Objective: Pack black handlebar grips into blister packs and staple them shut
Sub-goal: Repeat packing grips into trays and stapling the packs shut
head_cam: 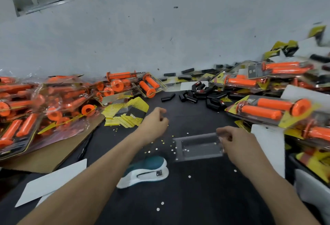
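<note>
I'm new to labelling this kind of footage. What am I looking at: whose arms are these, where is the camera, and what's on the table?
There is no machine: these are a person's two bare arms, filmed by one wide-angle camera worn on their head, looking forward and down. The right hand pinches the right end of a clear, empty blister pack on or just above the black table. The left hand reaches forward, fingers loosely curled, apparently holding nothing. Beyond it lies a pile of loose black grips. A teal and white stapler sits between the arms. Packed orange grips are heaped on both sides, with yellow printed cards at left.
</note>
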